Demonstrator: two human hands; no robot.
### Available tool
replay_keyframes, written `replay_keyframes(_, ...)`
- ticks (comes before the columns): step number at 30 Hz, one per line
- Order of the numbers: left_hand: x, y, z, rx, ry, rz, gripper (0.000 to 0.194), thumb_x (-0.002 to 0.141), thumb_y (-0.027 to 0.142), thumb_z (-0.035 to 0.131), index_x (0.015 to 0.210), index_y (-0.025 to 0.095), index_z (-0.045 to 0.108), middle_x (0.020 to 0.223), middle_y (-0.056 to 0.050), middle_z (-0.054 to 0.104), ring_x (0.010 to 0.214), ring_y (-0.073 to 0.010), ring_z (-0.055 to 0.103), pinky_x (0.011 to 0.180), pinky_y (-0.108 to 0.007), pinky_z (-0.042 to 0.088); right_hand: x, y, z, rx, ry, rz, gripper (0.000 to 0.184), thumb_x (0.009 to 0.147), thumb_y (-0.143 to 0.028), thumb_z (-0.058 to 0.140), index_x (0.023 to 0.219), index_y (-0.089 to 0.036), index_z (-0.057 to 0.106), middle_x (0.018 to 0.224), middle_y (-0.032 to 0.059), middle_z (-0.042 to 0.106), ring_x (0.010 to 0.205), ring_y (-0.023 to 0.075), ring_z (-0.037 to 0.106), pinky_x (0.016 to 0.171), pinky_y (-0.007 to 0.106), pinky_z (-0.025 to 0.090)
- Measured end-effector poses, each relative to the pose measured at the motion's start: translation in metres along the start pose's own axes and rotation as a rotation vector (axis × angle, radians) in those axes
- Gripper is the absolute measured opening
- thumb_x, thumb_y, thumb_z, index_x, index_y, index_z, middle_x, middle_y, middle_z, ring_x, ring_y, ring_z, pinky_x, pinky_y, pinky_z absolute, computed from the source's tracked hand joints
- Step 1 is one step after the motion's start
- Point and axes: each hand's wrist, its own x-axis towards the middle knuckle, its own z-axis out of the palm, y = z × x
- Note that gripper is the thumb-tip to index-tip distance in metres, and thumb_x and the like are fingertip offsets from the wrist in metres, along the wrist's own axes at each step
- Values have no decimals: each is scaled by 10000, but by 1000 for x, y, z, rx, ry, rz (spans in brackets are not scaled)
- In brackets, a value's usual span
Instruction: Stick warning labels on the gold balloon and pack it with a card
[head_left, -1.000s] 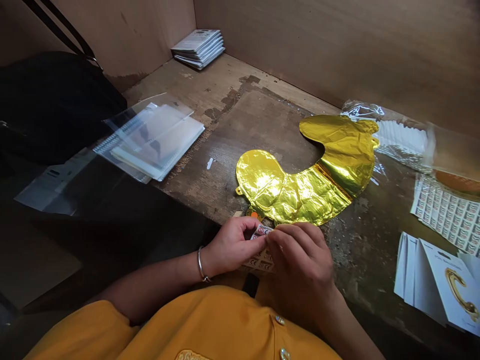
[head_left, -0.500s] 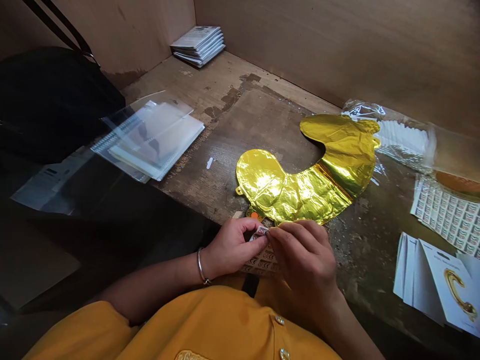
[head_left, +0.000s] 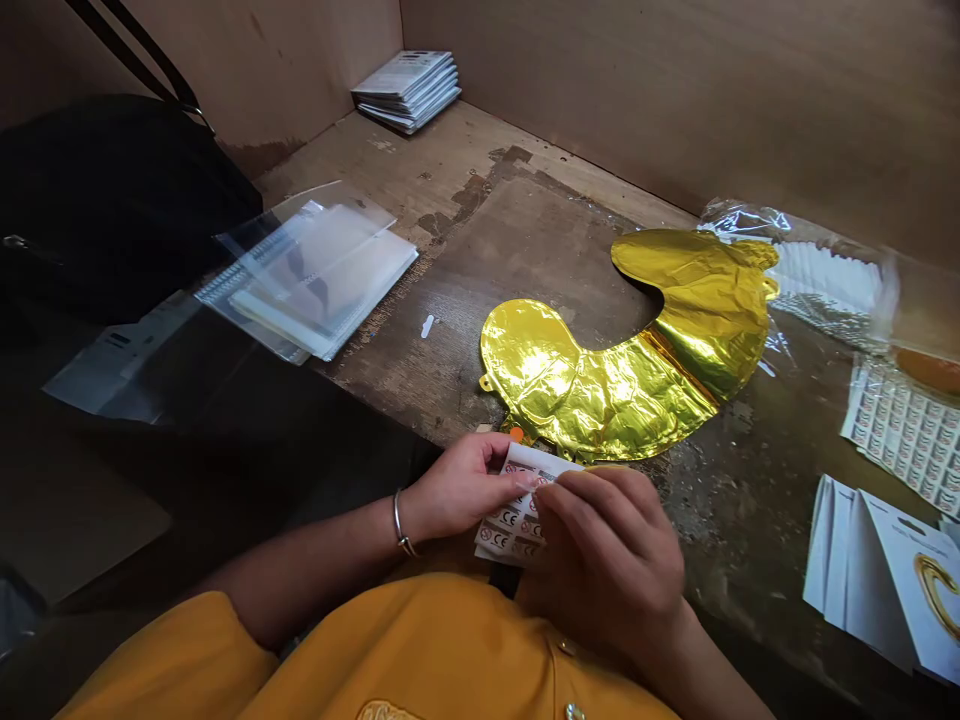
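My left hand (head_left: 463, 490) grips a small sheet of stickers (head_left: 510, 532) printed with CE marks and red round signs, thumb on top. My right hand (head_left: 619, 530) is closed at the sheet's right side, thumb and forefinger pinched together; a small pale bit, perhaps a sticker, shows at the fingertips. Just beyond both hands lies a flat gold foil balloon (head_left: 622, 390), curved like a letter C, on the worn wooden table (head_left: 472, 270). A small orange dot (head_left: 517, 435) shows at its near edge, by my left thumb.
Clear plastic sleeves (head_left: 322, 280) lie at left, beside a black bag (head_left: 120, 210). A stack of folded cards (head_left: 409, 90) sits in the back corner. At right are a clear bag of white pieces (head_left: 832, 275), more sticker sheets (head_left: 900, 425) and balloon cards (head_left: 885, 570).
The sticker sheet has tilted up, so more of its printed face shows between my hands. My right hand has shifted slightly down. The whole view has swung a little.
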Motion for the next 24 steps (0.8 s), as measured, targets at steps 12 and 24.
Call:
replay_keyframes(12, 6, 2, -38, 1242, 0, 923, 126, 894, 134, 507, 892, 171, 627, 1154, -39, 703, 1214, -247, 571, 1179, -538, 84, 37, 62, 28, 273, -153, 566, 136, 827, -304, 604, 742, -211, 655, 787, 28, 646, 810, 190, 588, 748, 333, 439)
replay_keyframes(24, 10, -3, -44, 1230, -18, 883, 125, 862, 126, 522, 894, 179, 630, 1158, -40, 701, 1200, -221, 584, 1185, -533, 72, 33, 67, 37, 312, -220, 606, 133, 818, -284, 579, 726, -206, 633, 784, 30, 627, 806, 191, 573, 755, 347, 433)
